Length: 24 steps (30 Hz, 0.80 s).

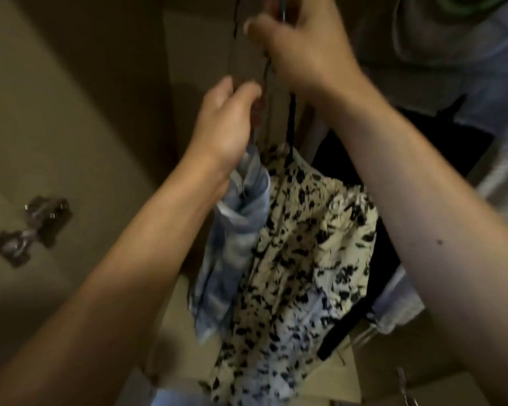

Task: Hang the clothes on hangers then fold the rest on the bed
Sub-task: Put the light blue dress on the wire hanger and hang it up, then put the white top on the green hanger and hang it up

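The cream fabric garment with black blotches [299, 230] hangs inside the wardrobe, draped from a thin dark wire hanger [266, 68] that runs up toward the top of the view. Touching it on the left hangs a pale blue streaked cloth garment [241, 224]. They seem to be held high so the fabric falls free while the hook is brought to a rail, which is out of sight. The right hand [299, 45] is uppermost, with its fingers curled tight round the top of the wire, taking the weight. The left hand [226, 121] sits lower, just above the blue garment, with fingers and thumb drawn together in a pinch at the wire's neck, probably to steady it, though blur hides exactly what it nips. Further right hangs a black garment [423, 142] and, well apart on the left, a metal hinge [30, 227] sits on the beige wardrobe door [56, 112].
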{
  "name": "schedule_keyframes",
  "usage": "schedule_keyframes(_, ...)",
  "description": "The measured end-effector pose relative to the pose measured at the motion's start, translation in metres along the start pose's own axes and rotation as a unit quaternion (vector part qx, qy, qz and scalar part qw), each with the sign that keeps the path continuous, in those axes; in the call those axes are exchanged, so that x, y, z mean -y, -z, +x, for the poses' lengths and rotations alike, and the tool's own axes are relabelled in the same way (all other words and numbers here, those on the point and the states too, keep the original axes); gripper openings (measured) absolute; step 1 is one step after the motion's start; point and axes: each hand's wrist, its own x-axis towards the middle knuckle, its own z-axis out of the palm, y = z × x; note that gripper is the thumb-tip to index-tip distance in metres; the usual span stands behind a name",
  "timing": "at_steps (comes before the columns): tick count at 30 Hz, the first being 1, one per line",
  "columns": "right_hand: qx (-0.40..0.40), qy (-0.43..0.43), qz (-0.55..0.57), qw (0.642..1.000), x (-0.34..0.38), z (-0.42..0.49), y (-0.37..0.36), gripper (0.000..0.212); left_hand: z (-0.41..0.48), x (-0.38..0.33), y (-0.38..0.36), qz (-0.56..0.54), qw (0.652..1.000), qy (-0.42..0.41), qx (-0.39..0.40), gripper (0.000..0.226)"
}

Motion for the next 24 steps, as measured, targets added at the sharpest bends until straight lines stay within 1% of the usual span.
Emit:
schedule_keyframes(2, 0.035, 0.002, -0.013, 0.999, -0.013, -0.013, -0.001, 0.014, -0.006, 0.013, -0.001, 0.007, 1.000, -0.010, 0.008, 0.018)
schedule_keyframes(3, 0.032, 0.004, 0.011, 0.999, -0.021, -0.023, -0.003, 0.014, -0.011, 0.018, -0.002, 0.019, 1.000, -0.009, 0.003, 0.015)
schedule_keyframes(5, 0.015, 0.003, 0.066, 0.998, -0.036, -0.044, -0.006, 0.017, -0.021, 0.027, -0.002, 0.042, 0.999, -0.011, -0.012, 0.017)
schedule_keyframes(7, 0.029, 0.006, 0.096, 0.995, -0.043, -0.066, -0.011, 0.018, -0.038, 0.037, -0.001, 0.076, 0.997, -0.001, -0.032, 0.014)
schedule_keyframes(9, 0.028, 0.010, 0.115, 0.993, -0.045, -0.079, -0.014, 0.018, -0.054, 0.047, 0.005, 0.093, 0.994, 0.019, -0.047, 0.015)
schedule_keyframes(11, 0.027, 0.016, 0.150, 0.988, -0.045, -0.097, -0.020, 0.020, -0.074, 0.056, 0.015, 0.100, 0.991, 0.030, -0.079, 0.014)
schedule_keyframes(13, 0.041, 0.010, 0.190, 0.981, -0.044, -0.125, -0.030, 0.028, -0.098, 0.062, 0.028, 0.089, 0.988, 0.041, -0.123, 0.012)
schedule_keyframes(15, 0.073, -0.010, 0.202, 0.977, -0.041, -0.156, -0.042, 0.042, -0.126, 0.066, 0.042, 0.088, 0.979, 0.067, -0.173, 0.012)
schedule_keyframes(16, 0.094, -0.023, 0.210, 0.973, -0.038, -0.172, -0.048, 0.044, -0.142, 0.067, 0.049, 0.090, 0.974, 0.082, -0.193, 0.013)
schedule_keyframes(19, 0.156, -0.066, 0.263, 0.950, -0.023, -0.221, -0.066, 0.039, -0.196, 0.068, 0.074, 0.089, 0.962, 0.076, -0.248, 0.014)
schedule_keyframes(21, 0.206, -0.081, 0.303, 0.927, 0.003, -0.260, -0.082, 0.040, -0.244, 0.061, 0.101, 0.105, 0.950, 0.065, -0.288, 0.009)
schedule_keyframes(22, 0.222, -0.096, 0.307, 0.921, 0.006, -0.274, -0.084, 0.040, -0.259, 0.063, 0.105, 0.102, 0.948, 0.070, -0.293, 0.006)
schedule_keyframes(24, 0.272, -0.108, 0.329, 0.898, 0.034, -0.308, -0.096, 0.042, -0.304, 0.057, 0.126, 0.110, 0.936, 0.069, -0.327, 0.006)
